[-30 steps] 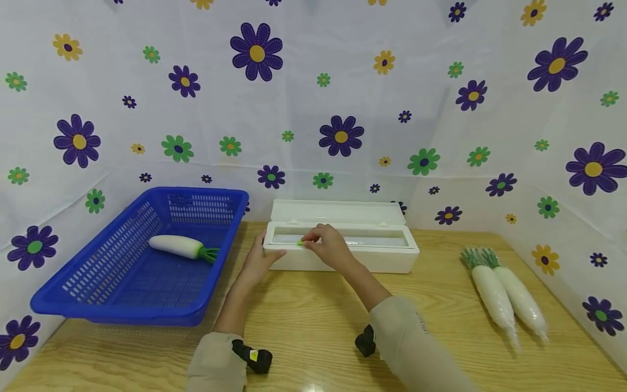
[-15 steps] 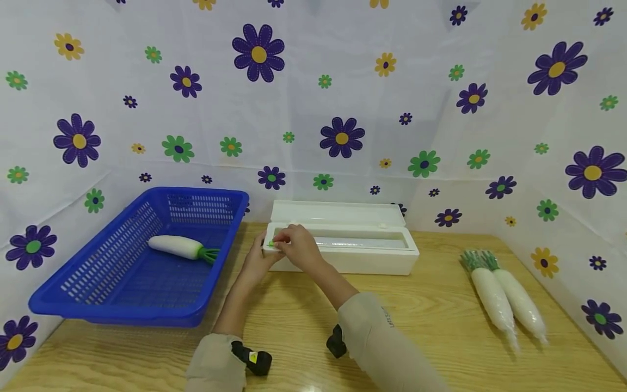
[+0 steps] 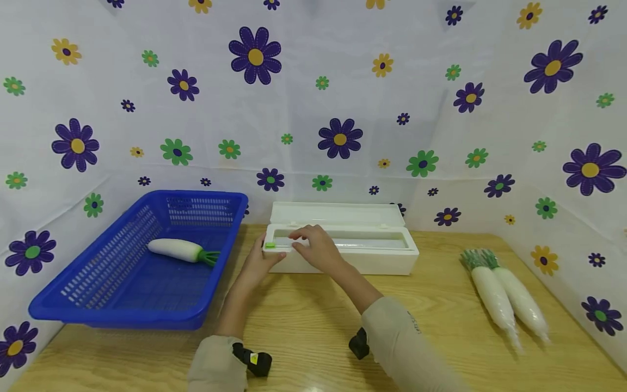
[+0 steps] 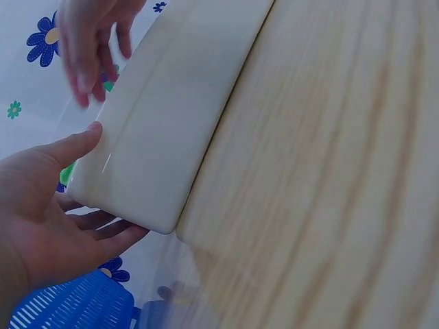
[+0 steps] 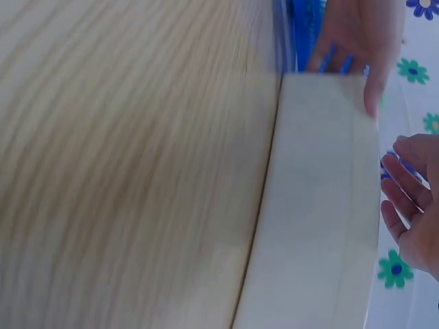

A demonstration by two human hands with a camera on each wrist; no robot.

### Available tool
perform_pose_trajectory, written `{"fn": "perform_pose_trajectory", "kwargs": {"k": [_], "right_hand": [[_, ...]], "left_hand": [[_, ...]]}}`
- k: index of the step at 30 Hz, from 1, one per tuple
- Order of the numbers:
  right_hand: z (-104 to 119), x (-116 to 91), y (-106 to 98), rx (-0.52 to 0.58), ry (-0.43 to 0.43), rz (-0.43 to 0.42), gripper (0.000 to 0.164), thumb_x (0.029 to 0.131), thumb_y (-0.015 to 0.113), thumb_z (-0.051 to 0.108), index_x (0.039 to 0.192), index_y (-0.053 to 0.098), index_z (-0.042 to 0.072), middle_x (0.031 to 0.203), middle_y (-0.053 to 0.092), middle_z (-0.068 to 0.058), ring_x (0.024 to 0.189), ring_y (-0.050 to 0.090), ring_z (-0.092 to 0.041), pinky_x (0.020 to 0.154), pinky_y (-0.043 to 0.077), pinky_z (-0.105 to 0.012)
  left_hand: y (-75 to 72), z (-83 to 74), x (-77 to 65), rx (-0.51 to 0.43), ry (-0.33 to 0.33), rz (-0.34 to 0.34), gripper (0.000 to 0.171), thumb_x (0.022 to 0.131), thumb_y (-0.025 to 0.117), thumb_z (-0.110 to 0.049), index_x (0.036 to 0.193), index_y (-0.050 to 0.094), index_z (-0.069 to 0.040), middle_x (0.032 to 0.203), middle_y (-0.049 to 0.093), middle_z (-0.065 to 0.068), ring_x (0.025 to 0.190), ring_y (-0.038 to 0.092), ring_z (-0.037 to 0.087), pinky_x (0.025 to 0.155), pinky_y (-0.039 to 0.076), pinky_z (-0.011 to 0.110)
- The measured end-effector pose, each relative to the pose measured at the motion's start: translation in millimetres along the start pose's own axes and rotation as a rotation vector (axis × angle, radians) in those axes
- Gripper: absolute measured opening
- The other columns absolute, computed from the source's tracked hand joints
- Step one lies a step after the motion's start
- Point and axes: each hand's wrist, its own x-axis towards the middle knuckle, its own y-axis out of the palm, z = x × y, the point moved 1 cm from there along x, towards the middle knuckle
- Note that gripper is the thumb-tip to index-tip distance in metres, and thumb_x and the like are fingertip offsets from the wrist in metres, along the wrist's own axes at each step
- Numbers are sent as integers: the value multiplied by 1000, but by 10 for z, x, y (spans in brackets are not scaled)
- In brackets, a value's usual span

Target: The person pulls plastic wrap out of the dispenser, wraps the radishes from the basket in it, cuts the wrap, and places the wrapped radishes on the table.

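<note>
Two hands are at the long white box. The left hand grips its left end, thumb on the front, fingers round the side. The right hand holds nothing; its thumb and fingers are apart, a bit bent, over the box's top. A little green slider sits left of those fingers. Both arms reach forward, the right one slanting left. Behind the fingers, the lid is up. Farther left, a blue basket has one white radish; far right lie two wrapped radishes.
</note>
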Motion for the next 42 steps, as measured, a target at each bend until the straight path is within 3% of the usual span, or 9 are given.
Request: {"fn": "perform_pose_trajectory", "kwargs": {"k": [4,10,15,20,30,42], "right_hand": [[-217,-144,-288,-11,42,-14,15,86,63,9,100,68,6,98,64,-4,93,53,-22,79,45,-36],[-605,-447,-745,-58,105,-18,15,87,63,8,99,68,3,98,64,-8,94,52,-26,80,44,-42],[-855,-658,-1045,-82,120,-33,14,86,63,5,98,67,0,97,64,-12,91,53,-29,78,43,-44],[-1028,-810,-1255,-88,165,7,16,87,61,6,100,66,-2,98,63,-14,93,50,-32,79,42,-47],[-1203,-966,-1397,-113,188,54,16,88,61,10,97,67,-2,98,62,-16,93,50,-34,79,41,-50],[-1172,-899,-1310,-175,223,39,16,88,61,11,97,68,0,87,61,-8,84,50,-25,71,44,-41]], "left_hand": [[-9,-25,22,29,32,-21,72,83,67,-9,139,25,5,132,35,26,119,35,36,98,28,50],[6,-94,34,134,26,-80,71,81,70,-14,137,30,6,138,23,27,125,25,40,101,22,53],[-12,-129,34,210,52,-96,55,86,65,-16,132,41,2,145,21,20,131,18,36,103,18,52],[-32,-163,53,243,141,-60,38,88,63,-12,123,54,-1,144,31,13,132,21,31,103,20,51],[-37,-149,119,277,214,-17,17,87,62,-5,102,67,0,128,52,12,130,28,30,104,20,49],[-32,-131,118,317,245,-33,15,89,62,-10,99,69,-1,122,57,11,127,34,30,103,23,49]]}}
